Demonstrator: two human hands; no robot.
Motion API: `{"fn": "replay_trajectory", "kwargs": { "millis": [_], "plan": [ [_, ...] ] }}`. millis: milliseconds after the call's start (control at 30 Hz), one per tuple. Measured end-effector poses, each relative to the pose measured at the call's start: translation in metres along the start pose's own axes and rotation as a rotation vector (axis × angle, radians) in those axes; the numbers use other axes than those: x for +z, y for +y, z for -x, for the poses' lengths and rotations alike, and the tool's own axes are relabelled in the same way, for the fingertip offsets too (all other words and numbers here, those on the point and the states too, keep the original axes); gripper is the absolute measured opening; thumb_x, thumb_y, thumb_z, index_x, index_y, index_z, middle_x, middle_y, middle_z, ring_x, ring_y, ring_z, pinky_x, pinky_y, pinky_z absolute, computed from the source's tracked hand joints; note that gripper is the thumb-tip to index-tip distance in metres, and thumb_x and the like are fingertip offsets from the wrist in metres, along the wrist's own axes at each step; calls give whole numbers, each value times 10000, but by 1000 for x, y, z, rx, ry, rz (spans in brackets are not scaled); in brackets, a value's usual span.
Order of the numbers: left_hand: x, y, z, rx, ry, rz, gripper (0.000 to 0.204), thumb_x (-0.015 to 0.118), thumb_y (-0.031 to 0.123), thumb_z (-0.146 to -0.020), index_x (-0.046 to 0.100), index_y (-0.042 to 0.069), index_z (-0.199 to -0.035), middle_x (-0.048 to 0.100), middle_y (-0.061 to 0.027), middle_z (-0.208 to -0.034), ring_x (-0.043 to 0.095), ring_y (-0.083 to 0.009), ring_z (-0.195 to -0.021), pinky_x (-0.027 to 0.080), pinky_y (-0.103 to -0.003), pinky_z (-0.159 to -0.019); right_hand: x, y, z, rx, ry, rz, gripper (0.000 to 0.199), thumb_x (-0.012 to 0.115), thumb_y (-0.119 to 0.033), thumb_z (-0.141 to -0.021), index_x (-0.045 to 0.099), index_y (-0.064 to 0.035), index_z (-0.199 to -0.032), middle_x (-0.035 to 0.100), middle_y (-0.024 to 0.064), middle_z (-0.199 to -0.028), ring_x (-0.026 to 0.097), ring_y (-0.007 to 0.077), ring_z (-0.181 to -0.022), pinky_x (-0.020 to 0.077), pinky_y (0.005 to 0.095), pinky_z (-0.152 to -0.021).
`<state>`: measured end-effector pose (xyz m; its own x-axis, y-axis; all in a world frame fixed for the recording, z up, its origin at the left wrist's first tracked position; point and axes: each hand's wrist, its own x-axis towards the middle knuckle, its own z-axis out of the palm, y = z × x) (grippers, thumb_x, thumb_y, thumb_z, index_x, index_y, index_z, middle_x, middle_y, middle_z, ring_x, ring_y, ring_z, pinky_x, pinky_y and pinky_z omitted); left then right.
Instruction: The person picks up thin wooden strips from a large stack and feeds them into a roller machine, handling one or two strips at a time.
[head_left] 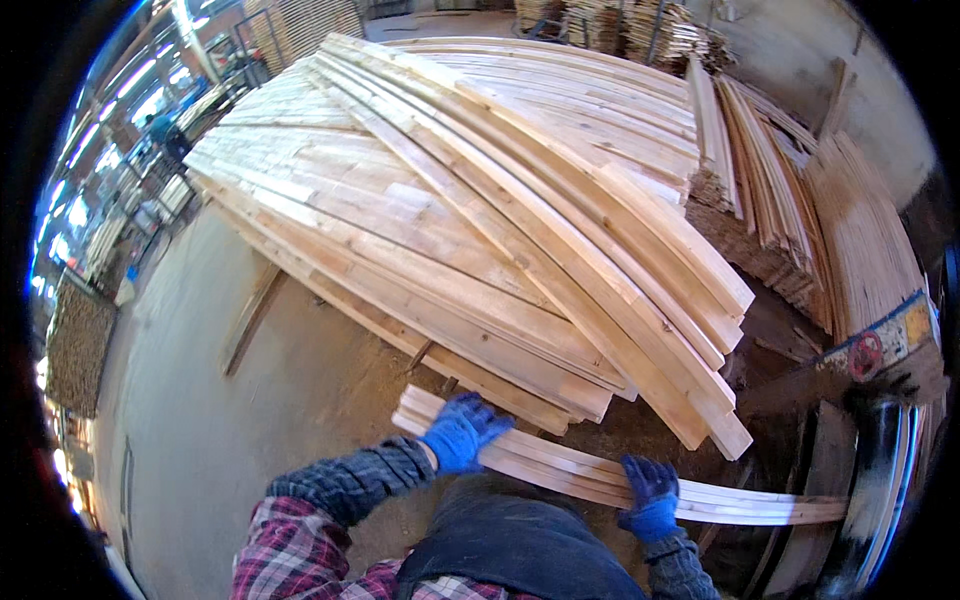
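Observation:
Both my hands wear blue gloves. My left hand (462, 430) grips the left end of a small bundle of long pale wooden slats (560, 467) held level in front of my body. My right hand (651, 496) is closed on the same bundle further to the right. The bundle runs from lower centre out to the right and passes just below the near edge of a big stack of light wooden boards (470, 200). My sleeves are plaid and my dark apron shows at the bottom.
A concrete floor (200, 420) lies to the left, with a loose board (250, 315) lying on it. More stacks of slats (770, 190) stand at the right. A dark machine part with a red round mark (866, 355) is at the far right. A person in blue (160, 128) stands far off at the left.

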<state>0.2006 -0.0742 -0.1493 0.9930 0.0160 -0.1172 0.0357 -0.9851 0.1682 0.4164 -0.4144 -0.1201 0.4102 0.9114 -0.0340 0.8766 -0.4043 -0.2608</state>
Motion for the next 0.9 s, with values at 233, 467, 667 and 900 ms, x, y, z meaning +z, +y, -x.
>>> {"fn": "replay_trajectory", "kwargs": {
  "millis": [233,467,667,900],
  "plan": [
    [-20,19,-46,124,27,515,728,747,441,-796,536,104,-1406,607,-222,-1315,579,-407,-1204,445,-498,-1039,14,-26,-24,335,246,-540,745,811,-356,-787,525,-56,-1406,576,189,-1367,548,349,-1267,439,441,-1068],
    [-96,-58,-59,-121,792,928,502,764,58,-823,614,17,-1300,670,-167,-1253,641,-268,-1165,485,-392,-1023,-56,26,-13,809,1082,-1729,628,475,-576,-984,298,-338,-1538,316,72,-1587,357,356,-1414,429,546,-1042],
    [-128,-119,-101,-540,858,210,782,722,401,-888,388,68,-1512,498,-207,-1461,402,-394,-1399,260,-495,-1169,-53,26,-51,542,1210,-1830,564,537,-484,-1006,463,-142,-1449,516,83,-1382,526,281,-1255,446,447,-1070],
    [-122,-125,-152,-743,791,360,843,625,550,-920,298,94,-1550,375,-230,-1541,277,-443,-1456,119,-549,-1205,-43,11,-61,597,1030,-1657,603,537,-463,-1007,403,-153,-1508,515,100,-1399,485,307,-1306,419,488,-1091]
  ]
}}
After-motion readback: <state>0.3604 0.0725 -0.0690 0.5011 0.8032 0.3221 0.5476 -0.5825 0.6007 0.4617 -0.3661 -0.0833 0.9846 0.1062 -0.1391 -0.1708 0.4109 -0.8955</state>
